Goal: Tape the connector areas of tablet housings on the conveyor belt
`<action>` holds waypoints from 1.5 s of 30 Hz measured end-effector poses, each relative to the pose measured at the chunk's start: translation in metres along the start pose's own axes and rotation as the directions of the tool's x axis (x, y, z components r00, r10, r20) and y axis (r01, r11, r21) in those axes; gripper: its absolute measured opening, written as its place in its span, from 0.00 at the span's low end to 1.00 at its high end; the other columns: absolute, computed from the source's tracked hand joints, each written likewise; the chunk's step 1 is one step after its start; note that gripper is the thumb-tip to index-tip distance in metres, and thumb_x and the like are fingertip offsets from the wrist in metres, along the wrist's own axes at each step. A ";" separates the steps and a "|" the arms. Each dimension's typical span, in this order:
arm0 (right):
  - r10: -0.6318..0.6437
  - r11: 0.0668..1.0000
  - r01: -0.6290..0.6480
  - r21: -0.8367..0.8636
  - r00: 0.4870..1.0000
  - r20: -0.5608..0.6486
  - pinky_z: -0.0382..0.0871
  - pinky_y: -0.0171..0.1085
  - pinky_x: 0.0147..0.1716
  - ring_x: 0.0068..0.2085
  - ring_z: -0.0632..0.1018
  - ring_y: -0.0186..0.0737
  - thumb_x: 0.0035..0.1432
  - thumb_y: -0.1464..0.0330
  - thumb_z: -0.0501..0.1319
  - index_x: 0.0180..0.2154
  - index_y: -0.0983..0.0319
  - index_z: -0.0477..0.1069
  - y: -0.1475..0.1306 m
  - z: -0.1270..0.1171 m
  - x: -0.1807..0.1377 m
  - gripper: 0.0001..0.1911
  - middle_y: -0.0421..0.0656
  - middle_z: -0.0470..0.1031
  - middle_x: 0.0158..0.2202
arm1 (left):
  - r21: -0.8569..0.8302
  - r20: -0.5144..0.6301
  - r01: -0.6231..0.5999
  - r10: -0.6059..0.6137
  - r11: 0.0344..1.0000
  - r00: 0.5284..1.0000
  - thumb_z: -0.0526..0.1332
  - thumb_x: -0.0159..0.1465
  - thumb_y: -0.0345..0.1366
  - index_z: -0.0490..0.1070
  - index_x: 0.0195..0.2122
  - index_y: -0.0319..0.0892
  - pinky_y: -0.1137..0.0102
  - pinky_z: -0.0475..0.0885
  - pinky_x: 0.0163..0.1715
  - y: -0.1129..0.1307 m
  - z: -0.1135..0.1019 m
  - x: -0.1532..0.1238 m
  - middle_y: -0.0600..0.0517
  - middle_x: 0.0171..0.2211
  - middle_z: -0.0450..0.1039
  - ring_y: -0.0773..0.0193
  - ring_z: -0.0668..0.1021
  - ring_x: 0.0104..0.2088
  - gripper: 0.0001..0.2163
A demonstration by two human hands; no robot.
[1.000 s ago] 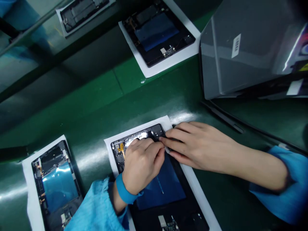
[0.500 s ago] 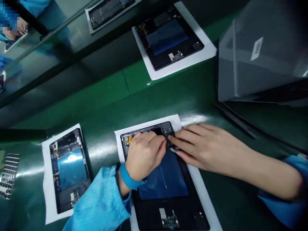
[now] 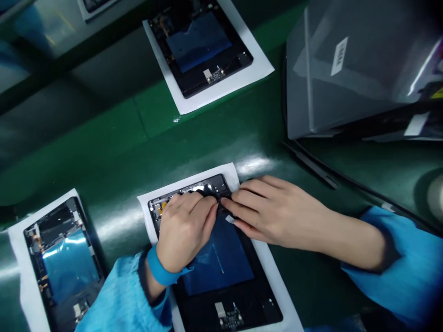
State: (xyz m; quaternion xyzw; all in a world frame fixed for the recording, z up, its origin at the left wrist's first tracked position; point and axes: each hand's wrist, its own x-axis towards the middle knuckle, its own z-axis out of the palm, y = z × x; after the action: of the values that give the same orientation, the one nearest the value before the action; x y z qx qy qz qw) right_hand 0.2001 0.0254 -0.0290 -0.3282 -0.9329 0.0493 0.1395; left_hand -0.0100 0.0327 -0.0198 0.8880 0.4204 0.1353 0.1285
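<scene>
An opened tablet (image 3: pixel 221 276) with a blue battery film lies on a white sheet (image 3: pixel 277 276) on the green belt in front of me. My left hand (image 3: pixel 185 233), with a blue wrist strap, rests curled on the tablet's upper part. My right hand (image 3: pixel 273 212) lies flat beside it, fingers pointing left. The fingertips of both hands meet over a small black part (image 3: pixel 211 191) near the tablet's top edge and press on it. What lies under the fingers is hidden.
A second opened tablet (image 3: pixel 62 265) on a white sheet lies at the left, a third (image 3: pixel 200 44) at the far side of the green belt (image 3: pixel 114 152). A grey box-like housing (image 3: pixel 353 69) stands at the upper right, with a dark thin bar (image 3: pixel 311 163) below it.
The view has shifted, so everything sits further left and lower than half a second ago. Both hands stay together at the tablet's top edge, fingertips still touching.
</scene>
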 end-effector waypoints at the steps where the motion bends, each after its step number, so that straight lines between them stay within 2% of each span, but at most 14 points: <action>1: -0.013 1.000 0.013 -0.019 1.000 -0.001 0.63 0.42 0.34 0.39 0.71 0.44 0.66 0.67 0.51 0.48 0.69 0.71 -0.001 0.000 0.000 0.16 0.46 0.73 0.37 | -0.002 0.003 0.007 -0.007 1.000 1.000 0.54 0.67 0.32 0.72 0.36 0.40 0.66 0.64 0.31 0.000 0.000 0.000 0.51 0.28 0.71 0.62 0.73 0.29 0.08; 6: -0.052 0.998 0.051 -0.033 0.999 -0.015 0.64 0.42 0.35 0.38 0.71 0.44 0.66 0.68 0.52 0.48 0.69 0.71 -0.002 0.000 0.000 0.16 0.45 0.73 0.37 | -0.027 0.006 0.039 -0.038 0.999 0.999 0.55 0.67 0.33 0.72 0.35 0.40 0.66 0.63 0.31 -0.001 0.001 -0.002 0.52 0.28 0.71 0.62 0.72 0.29 0.08; 14: 0.008 0.996 -0.006 0.087 1.000 -0.013 0.65 0.42 0.36 0.38 0.71 0.45 0.64 0.67 0.54 0.47 0.66 0.72 -0.001 0.000 0.000 0.14 0.45 0.72 0.36 | -0.064 0.007 0.033 -0.033 0.997 0.999 0.54 0.67 0.32 0.72 0.34 0.40 0.66 0.63 0.31 -0.001 0.002 -0.004 0.52 0.27 0.69 0.63 0.72 0.28 0.08; 18: 0.019 0.988 -0.011 0.153 0.998 -0.055 0.66 0.42 0.35 0.37 0.71 0.45 0.63 0.67 0.55 0.45 0.66 0.73 0.003 0.003 -0.001 0.13 0.46 0.72 0.36 | -0.060 0.014 0.031 -0.030 0.998 0.999 0.54 0.67 0.33 0.72 0.34 0.40 0.66 0.62 0.31 -0.001 0.002 -0.005 0.53 0.27 0.69 0.63 0.72 0.28 0.08; 24: 0.042 0.987 -0.023 0.158 0.992 -0.117 0.67 0.40 0.35 0.36 0.72 0.43 0.64 0.67 0.55 0.44 0.68 0.72 0.004 0.003 -0.002 0.13 0.48 0.74 0.37 | -0.065 0.004 0.022 -0.022 0.998 1.000 0.54 0.67 0.32 0.71 0.34 0.40 0.66 0.63 0.31 -0.002 0.001 -0.004 0.52 0.27 0.69 0.63 0.72 0.28 0.08; 29: 0.056 0.981 -0.031 0.190 0.991 -0.125 0.68 0.41 0.35 0.37 0.72 0.43 0.65 0.67 0.53 0.44 0.67 0.72 0.007 0.003 -0.002 0.13 0.48 0.74 0.37 | 0.068 0.041 -0.021 0.018 0.997 0.999 0.51 0.69 0.32 0.71 0.36 0.40 0.65 0.63 0.31 0.001 -0.002 -0.002 0.51 0.28 0.69 0.61 0.71 0.29 0.10; 32: 0.070 0.973 -0.039 0.227 0.989 -0.133 0.68 0.41 0.36 0.36 0.72 0.42 0.65 0.66 0.53 0.44 0.66 0.72 0.009 0.005 -0.002 0.14 0.48 0.74 0.36 | 0.198 0.083 -0.085 0.069 0.977 0.994 0.52 0.67 0.30 0.70 0.37 0.39 0.64 0.62 0.30 0.005 -0.004 -0.002 0.50 0.28 0.68 0.60 0.70 0.28 0.08; 34: 0.088 0.967 -0.052 0.251 0.987 -0.137 0.68 0.41 0.36 0.36 0.72 0.42 0.64 0.66 0.54 0.44 0.66 0.73 0.010 0.005 -0.001 0.14 0.47 0.74 0.35 | 0.221 0.085 -0.091 0.073 0.971 0.994 0.53 0.67 0.28 0.70 0.38 0.38 0.64 0.62 0.30 0.007 -0.005 -0.003 0.50 0.28 0.68 0.59 0.70 0.28 0.07; 40: 0.110 0.958 -0.074 0.277 0.987 -0.115 0.66 0.41 0.36 0.36 0.71 0.42 0.64 0.66 0.54 0.42 0.65 0.73 0.011 0.003 0.001 0.12 0.46 0.73 0.35 | -0.024 0.084 0.098 -0.096 0.995 0.992 0.52 0.68 0.30 0.67 0.37 0.41 0.66 0.62 0.32 0.015 -0.007 -0.001 0.52 0.30 0.68 0.62 0.70 0.30 0.05; 45: 0.127 0.956 -0.101 0.276 0.989 -0.076 0.65 0.41 0.38 0.37 0.70 0.42 0.64 0.66 0.54 0.42 0.65 0.73 0.012 0.003 0.002 0.12 0.45 0.73 0.35 | -0.087 0.095 0.139 -0.130 0.987 0.987 0.53 0.67 0.29 0.68 0.37 0.41 0.66 0.61 0.32 0.023 -0.005 0.003 0.53 0.29 0.68 0.63 0.70 0.30 0.05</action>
State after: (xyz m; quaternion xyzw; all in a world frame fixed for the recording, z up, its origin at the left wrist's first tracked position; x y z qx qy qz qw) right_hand 0.2052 0.0354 -0.0332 -0.3612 -0.8894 0.1691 0.2234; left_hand 0.0068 0.0216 -0.0069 0.8557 0.4666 0.1061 0.1970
